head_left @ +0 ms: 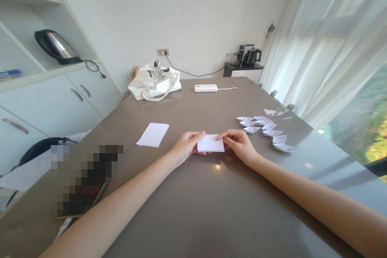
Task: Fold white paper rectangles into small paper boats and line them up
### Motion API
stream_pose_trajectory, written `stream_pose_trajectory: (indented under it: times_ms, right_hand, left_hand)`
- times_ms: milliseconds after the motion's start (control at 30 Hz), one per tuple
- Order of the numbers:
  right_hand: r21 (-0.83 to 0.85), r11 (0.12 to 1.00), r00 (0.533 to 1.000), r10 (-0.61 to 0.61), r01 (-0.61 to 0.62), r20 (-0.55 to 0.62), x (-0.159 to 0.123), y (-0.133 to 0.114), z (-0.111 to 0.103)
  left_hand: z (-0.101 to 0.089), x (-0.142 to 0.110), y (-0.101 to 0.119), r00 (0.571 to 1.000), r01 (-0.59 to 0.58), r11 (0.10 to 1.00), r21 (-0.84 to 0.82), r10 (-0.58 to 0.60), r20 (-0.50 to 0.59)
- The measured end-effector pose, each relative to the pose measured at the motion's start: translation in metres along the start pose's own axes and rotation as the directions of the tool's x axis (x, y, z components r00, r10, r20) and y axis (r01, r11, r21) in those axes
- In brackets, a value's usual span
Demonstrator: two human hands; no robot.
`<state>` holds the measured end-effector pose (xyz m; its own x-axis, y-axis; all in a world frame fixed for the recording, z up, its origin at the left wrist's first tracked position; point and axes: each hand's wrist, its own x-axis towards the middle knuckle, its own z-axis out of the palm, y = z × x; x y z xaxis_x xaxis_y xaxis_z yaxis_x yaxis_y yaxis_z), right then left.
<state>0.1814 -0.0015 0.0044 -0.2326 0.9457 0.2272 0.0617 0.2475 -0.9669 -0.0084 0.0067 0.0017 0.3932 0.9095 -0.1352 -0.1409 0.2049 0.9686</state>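
A small white sheet of folded paper [209, 144] is held just above the table between my two hands. My left hand [188, 145] grips its left edge, thumb on top and fingers underneath. At the right edge, my right hand [237, 142] pinches the paper between thumb and forefinger. To the left lies a flat stack of white paper [153, 134]. Several folded paper boats [272, 132] stand in two rows on the right, beyond my right hand.
A brown table [193, 201] spreads beneath everything. Toward its far end are a white handbag [155, 82] and a white power bank [205, 88] with a short cable. A pixelated dark device [90, 185] lies at the left edge. Paper scraps [275, 111] sit at the right edge.
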Motion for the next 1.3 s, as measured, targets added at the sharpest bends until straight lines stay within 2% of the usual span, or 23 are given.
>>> stream_pose_trajectory:
  times_ms: [167,267,433,600,1067,1300]
  right_hand:
    - [-0.065,0.997,0.999,-0.039,0.040,0.010,-0.004,-0.005,0.000]
    - [-0.012,1.000,1.000,0.014,-0.014,-0.008,-0.004,-0.005,-0.001]
    - [-0.092,0.989,0.993,0.118,-0.116,0.022,-0.001,0.000,0.000]
    - [-0.003,0.987,0.987,0.161,-0.161,0.020,0.000,0.000,0.002]
    - [-0.027,0.994,0.994,0.109,-0.109,0.024,-0.001,0.005,0.000]
    - [-0.117,0.993,0.998,0.029,-0.022,0.057,-0.003,0.001,0.000]
  left_hand:
    - [0.002,-0.002,-0.002,0.995,-0.090,0.992,0.091,0.093,-0.031]
    - [0.007,-0.005,-0.002,0.991,-0.121,0.980,0.156,0.130,-0.045]
    - [0.009,-0.005,-0.003,0.985,-0.165,0.961,0.223,0.173,-0.018]
    - [0.008,-0.005,-0.005,0.985,-0.166,0.960,0.224,0.172,-0.008]
    - [0.012,-0.008,-0.001,0.988,-0.152,0.964,0.220,0.154,0.007]
    - [0.011,-0.010,0.000,0.982,-0.177,0.930,0.322,0.189,-0.006]
